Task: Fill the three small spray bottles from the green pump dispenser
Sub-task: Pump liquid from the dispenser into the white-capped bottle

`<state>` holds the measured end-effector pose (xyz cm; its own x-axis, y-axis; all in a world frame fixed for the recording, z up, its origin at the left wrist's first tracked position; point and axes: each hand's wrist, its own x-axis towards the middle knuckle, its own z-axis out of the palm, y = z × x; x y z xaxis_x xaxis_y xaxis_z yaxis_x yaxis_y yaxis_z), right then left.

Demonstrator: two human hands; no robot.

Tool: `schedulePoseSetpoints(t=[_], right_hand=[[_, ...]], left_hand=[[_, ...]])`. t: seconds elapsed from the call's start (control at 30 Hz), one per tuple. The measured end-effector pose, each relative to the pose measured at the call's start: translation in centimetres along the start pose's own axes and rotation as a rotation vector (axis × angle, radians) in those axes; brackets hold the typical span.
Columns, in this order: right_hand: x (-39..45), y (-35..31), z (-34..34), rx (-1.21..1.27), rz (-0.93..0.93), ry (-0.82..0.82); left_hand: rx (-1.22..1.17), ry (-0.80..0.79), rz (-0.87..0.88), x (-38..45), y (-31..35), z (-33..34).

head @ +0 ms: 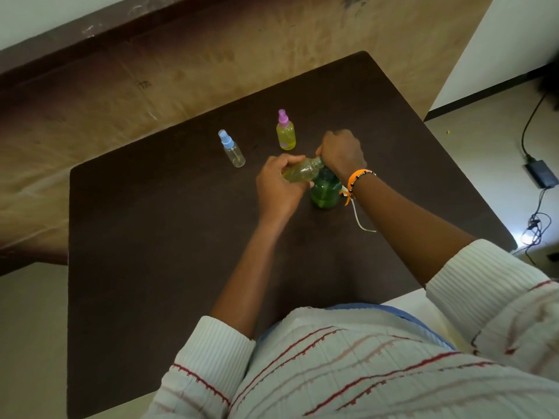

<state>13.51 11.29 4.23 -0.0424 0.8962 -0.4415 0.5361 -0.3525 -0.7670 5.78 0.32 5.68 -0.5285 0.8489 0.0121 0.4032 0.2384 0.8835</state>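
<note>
**benchwatcher:** Progress check, anyone? Looks like the middle of the job to me. Pink-capped bottle [286, 135] stands upright on the table [151, 237] with yellow-green liquid nearly to its neck, so I'd call that one done. Blue-capped bottle [232, 149] stands to its left, well apart, and looks clear and empty.

**sprayfan22:** Agreed, one done, one underway, one left. The uncapped bottle [302, 170] is tilted, mouth toward the pump, partly full of yellow liquid. Left hand [279, 189] has its fingers wrapped tight around it. Right hand [341, 152] is fisted down over the pump head of the green dispenser [325, 192], which stands on the table under both hands.

**benchwatcher:** Surface is a dark brown tabletop, bare otherwise. Tan wall panel behind, pale floor, a charger and cables [541, 176] off to the right.
</note>
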Motion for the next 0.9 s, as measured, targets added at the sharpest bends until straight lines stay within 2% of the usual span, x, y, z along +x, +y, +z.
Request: schedulePoseSetpoints(t=[0.07, 0.2, 0.4, 0.53, 0.77, 0.9], right_hand=[[0.3, 0.2, 0.0, -0.069, -0.027, 0.054], [0.3, 0.1, 0.0, -0.098, -0.060, 0.056], [0.3, -0.9, -0.8, -0.005, -0.005, -0.214], [0.3, -0.9, -0.9, 0.110, 0.054, -0.256], [0.2, 0.1, -0.2, -0.098, -0.036, 0.034], [0.5, 0.3, -0.1, -0.120, -0.065, 0.058]], left_hand=[[-0.004, -0.009, -0.009, -0.1, -0.1, 0.1], [-0.023, -0.011, -0.016, -0.1, -0.1, 0.1], [-0.016, -0.009, 0.006, -0.1, 0.3, -0.4], [-0.021, -0.006, 0.007, -0.1, 0.3, -0.3], [0.004, -0.003, 0.021, 0.1, -0.2, 0.2], [0.015, -0.014, 0.018, 0.1, -0.4, 0.3]])
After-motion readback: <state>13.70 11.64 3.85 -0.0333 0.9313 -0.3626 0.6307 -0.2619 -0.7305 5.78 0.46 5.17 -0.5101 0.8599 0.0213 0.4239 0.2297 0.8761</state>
